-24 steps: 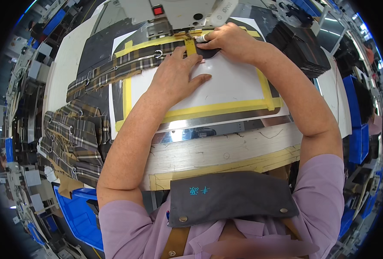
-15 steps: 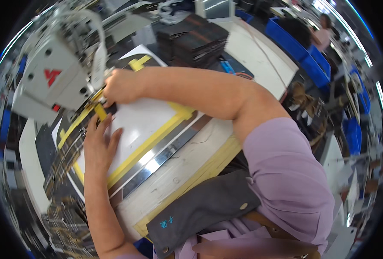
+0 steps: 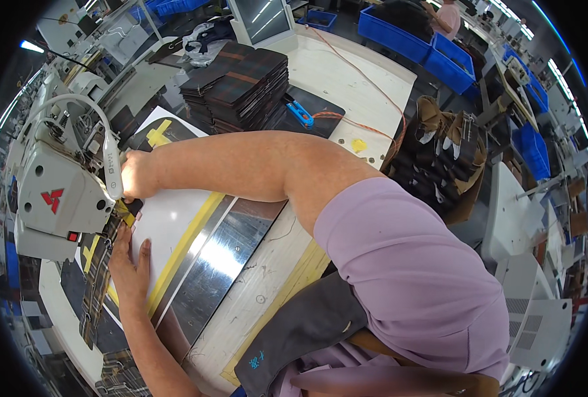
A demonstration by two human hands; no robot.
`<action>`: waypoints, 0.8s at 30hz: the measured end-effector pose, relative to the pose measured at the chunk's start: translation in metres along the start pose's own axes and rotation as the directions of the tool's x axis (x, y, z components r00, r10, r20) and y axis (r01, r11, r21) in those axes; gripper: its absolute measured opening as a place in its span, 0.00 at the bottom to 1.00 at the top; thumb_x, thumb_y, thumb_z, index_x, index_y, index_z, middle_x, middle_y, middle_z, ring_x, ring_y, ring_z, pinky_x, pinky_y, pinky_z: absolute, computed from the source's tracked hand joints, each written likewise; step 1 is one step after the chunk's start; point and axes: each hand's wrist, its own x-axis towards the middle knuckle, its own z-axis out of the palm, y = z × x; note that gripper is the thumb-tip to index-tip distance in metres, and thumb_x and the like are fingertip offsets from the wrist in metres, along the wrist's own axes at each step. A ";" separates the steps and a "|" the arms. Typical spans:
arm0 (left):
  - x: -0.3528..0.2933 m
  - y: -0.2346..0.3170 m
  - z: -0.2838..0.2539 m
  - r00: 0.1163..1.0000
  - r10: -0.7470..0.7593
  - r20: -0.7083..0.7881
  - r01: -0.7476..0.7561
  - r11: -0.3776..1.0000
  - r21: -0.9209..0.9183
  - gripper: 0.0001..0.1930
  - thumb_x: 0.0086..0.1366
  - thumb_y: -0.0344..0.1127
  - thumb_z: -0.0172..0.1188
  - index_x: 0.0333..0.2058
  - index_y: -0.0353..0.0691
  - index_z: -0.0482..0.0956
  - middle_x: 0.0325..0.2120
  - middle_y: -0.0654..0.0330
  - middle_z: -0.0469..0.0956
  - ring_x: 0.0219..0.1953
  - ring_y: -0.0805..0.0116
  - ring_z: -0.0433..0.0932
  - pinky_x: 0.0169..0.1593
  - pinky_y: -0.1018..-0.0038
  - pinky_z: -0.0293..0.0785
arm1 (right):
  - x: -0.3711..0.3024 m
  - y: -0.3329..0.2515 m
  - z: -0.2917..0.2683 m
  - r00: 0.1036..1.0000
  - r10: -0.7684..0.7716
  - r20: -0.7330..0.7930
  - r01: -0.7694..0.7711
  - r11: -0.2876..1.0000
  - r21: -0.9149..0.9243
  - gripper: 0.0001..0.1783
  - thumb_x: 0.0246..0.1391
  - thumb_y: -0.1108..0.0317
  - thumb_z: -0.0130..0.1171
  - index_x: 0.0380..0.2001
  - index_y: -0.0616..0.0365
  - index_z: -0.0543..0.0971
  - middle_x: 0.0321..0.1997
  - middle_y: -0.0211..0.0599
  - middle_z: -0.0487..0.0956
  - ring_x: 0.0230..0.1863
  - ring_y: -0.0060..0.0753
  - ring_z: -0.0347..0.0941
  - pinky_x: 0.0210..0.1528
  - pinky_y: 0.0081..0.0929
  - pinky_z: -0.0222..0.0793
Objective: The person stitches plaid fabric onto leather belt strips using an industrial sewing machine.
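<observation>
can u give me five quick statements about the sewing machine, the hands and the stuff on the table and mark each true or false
1. The right hand is beside the white sewing machine. True.
2. The blue-handled tool lies under the left hand. False: the tool lies near the dark stack.
3. The left hand's thumb is spread from its fingers. True.
4. The dark stack is left of the sewing machine in the picture. False: it is to the right.
5. The plaid strip lies mostly right of the left hand. False: it lies mostly to the left.
</observation>
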 end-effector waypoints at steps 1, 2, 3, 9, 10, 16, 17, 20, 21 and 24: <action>0.001 -0.006 0.001 1.000 0.001 0.001 -0.001 1.000 0.003 0.24 0.66 0.38 0.62 0.55 0.28 0.75 0.58 0.38 0.72 0.62 0.44 0.71 0.66 0.60 0.64 | 0.004 0.001 0.002 1.000 0.001 -0.003 -0.001 1.000 0.001 0.18 0.60 0.48 0.56 0.46 0.41 0.83 0.52 0.30 0.82 0.56 0.37 0.75 0.56 0.48 0.64; 0.002 -0.012 0.002 1.000 -0.007 0.011 0.007 0.999 -0.040 0.24 0.67 0.39 0.61 0.56 0.29 0.75 0.58 0.39 0.72 0.63 0.44 0.70 0.66 0.60 0.64 | 0.008 0.001 0.005 1.000 0.015 0.003 -0.015 1.000 0.020 0.19 0.60 0.48 0.56 0.48 0.41 0.82 0.54 0.30 0.81 0.59 0.37 0.73 0.57 0.49 0.63; 0.006 -0.015 0.000 1.000 -0.010 0.020 0.012 0.997 -0.082 0.24 0.67 0.39 0.61 0.57 0.30 0.75 0.58 0.39 0.72 0.63 0.44 0.70 0.67 0.61 0.64 | 0.012 0.005 0.007 1.000 0.030 0.008 -0.031 0.999 0.036 0.20 0.60 0.48 0.56 0.51 0.41 0.81 0.57 0.31 0.79 0.61 0.36 0.72 0.58 0.50 0.62; 0.019 -0.037 -0.014 0.999 -0.048 0.025 0.049 0.998 -0.037 0.22 0.68 0.41 0.60 0.55 0.32 0.76 0.55 0.44 0.76 0.59 0.47 0.74 0.63 0.61 0.67 | 0.014 0.012 0.013 0.997 0.078 -0.019 -0.079 0.996 -0.039 0.17 0.60 0.54 0.57 0.51 0.39 0.81 0.58 0.30 0.79 0.61 0.35 0.72 0.60 0.54 0.61; 0.020 -0.053 -0.021 0.985 -0.155 0.073 0.151 0.987 0.054 0.25 0.69 0.45 0.60 0.58 0.33 0.74 0.55 0.46 0.75 0.59 0.48 0.73 0.63 0.62 0.67 | 0.015 0.007 0.010 0.997 0.073 -0.025 -0.074 0.997 -0.038 0.17 0.60 0.54 0.57 0.51 0.39 0.81 0.58 0.30 0.79 0.61 0.35 0.72 0.60 0.54 0.61; 0.003 -0.155 -0.021 0.967 -0.252 -0.041 0.255 0.936 0.241 0.39 0.64 0.61 0.60 0.64 0.38 0.66 0.62 0.50 0.68 0.64 0.49 0.67 0.65 0.59 0.63 | -0.007 -0.003 0.001 0.993 0.110 0.039 -0.110 0.994 -0.013 0.17 0.64 0.50 0.52 0.50 0.37 0.82 0.54 0.27 0.81 0.61 0.35 0.71 0.59 0.42 0.61; 0.004 -0.157 -0.025 0.956 -0.291 -0.034 0.288 0.915 0.283 0.41 0.62 0.64 0.61 0.63 0.38 0.67 0.62 0.51 0.67 0.64 0.49 0.67 0.65 0.58 0.63 | -0.012 -0.003 0.004 0.995 0.093 -0.029 -0.093 0.996 0.002 0.16 0.63 0.52 0.51 0.49 0.36 0.83 0.52 0.26 0.81 0.60 0.36 0.71 0.59 0.42 0.60; 0.025 -0.127 -0.034 0.931 -0.364 0.039 0.339 0.898 0.281 0.45 0.55 0.64 0.67 0.60 0.35 0.69 0.60 0.49 0.68 0.63 0.49 0.68 0.64 0.58 0.64 | -0.041 0.004 0.021 0.971 0.090 -0.222 -0.095 0.995 -0.009 0.16 0.60 0.60 0.52 0.48 0.37 0.84 0.51 0.27 0.81 0.58 0.36 0.71 0.59 0.44 0.60; 0.027 -0.116 -0.040 0.907 -0.410 0.095 0.374 0.888 0.268 0.44 0.54 0.62 0.70 0.59 0.32 0.70 0.59 0.47 0.68 0.62 0.49 0.68 0.63 0.60 0.65 | -0.050 0.003 0.024 0.935 0.083 -0.345 -0.100 0.995 -0.031 0.18 0.57 0.64 0.52 0.49 0.39 0.84 0.51 0.29 0.80 0.56 0.36 0.71 0.59 0.46 0.61; 0.019 -0.145 -0.049 0.936 -0.353 0.009 0.341 0.911 0.233 0.45 0.48 0.62 0.74 0.55 0.34 0.71 0.56 0.47 0.72 0.59 0.49 0.72 0.60 0.57 0.66 | -0.064 -0.013 0.016 0.874 0.099 -0.476 -0.127 0.992 -0.026 0.17 0.57 0.65 0.52 0.47 0.44 0.84 0.48 0.29 0.81 0.56 0.34 0.72 0.59 0.45 0.61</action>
